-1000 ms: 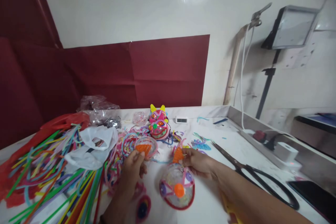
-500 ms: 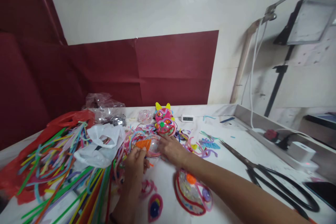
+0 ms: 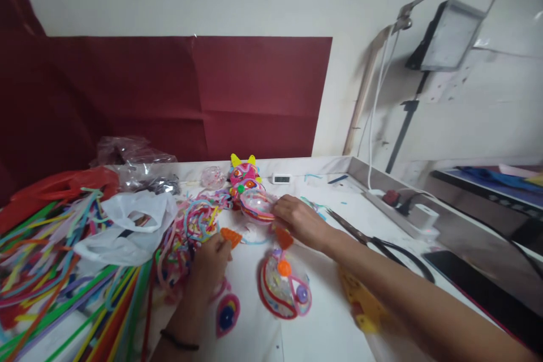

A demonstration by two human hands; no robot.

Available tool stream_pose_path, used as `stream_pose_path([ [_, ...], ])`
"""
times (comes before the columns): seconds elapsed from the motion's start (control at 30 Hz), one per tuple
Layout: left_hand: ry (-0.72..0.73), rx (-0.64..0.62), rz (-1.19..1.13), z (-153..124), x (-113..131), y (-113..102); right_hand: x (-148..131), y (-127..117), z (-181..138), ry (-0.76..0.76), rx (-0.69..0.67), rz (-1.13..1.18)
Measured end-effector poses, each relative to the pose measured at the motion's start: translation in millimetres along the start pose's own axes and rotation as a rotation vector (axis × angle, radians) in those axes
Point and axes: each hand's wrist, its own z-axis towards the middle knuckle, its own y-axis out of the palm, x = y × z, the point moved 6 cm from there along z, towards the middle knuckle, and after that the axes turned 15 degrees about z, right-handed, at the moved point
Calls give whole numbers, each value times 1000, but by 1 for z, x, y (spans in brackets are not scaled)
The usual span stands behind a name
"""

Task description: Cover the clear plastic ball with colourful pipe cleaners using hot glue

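Between the thumb and fingers of my left hand (image 3: 212, 260) is a small orange triangle (image 3: 231, 237), apparently wound from pipe cleaner. My right hand (image 3: 299, 218) grips the edge of a clear plastic half-ball (image 3: 257, 203) trimmed with coloured pipe cleaner. A second orange piece (image 3: 283, 236) shows just under my right fingers; whether they touch it I cannot tell. Nearer me lies a decorated clear half-ball (image 3: 278, 288) with a red rim, an orange spot and a purple spot. Left of it rests a pink and blue eye shape (image 3: 228, 314). Behind the held half-ball stands a pink figure with yellow ears (image 3: 244, 172).
Loose pipe cleaners (image 3: 55, 271) and a white plastic bag (image 3: 127, 226) cover the left side. On the right are large scissors (image 3: 382, 246), a phone (image 3: 479, 294), a power strip (image 3: 407, 218) and a blurred yellow piece (image 3: 365, 300). A small digital clock (image 3: 281, 179) stands at the back.
The view has turned right. My hands have moved apart: the half-ball is now farther back with my right hand, while the orange triangle stays in my left. Another orange piece now shows below my right hand.
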Motion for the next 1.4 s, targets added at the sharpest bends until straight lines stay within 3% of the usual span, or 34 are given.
stream_pose_path([
  [0.3, 200, 78, 397, -26, 32, 7, 4, -17, -78, 56, 76, 22],
  [0.37, 280, 24, 361, -37, 44, 19, 3, -23, -92, 79, 88, 14],
  [0.47, 402, -153, 238, -56, 57, 43, -1, -30, -109, 102, 90, 0],
  [0.6, 412, -282, 235, -72, 58, 62, -8, -35, -125, 125, 93, -32],
  [0.7, 428, -301, 237, -74, 57, 67, -11, -33, -132, 132, 101, -68],
  [0.83, 527, -200, 125, -73, 62, 69, -13, -29, -138, 135, 118, -116],
  [1.0, 488, -136, 68, -64, 61, 62, -8, -27, -143, 143, 128, -180],
  [1.13, 364, -114, 58, -52, 66, 28, -10, -21, -145, 132, 135, -215],
  [1.23, 268, -6, -8, -51, 76, 2, -22, -8, -140, 82, 122, -197],
  [1.4, 231, -47, -49, -67, 98, 14, -43, 20, -126, 5, 87, -89],
])
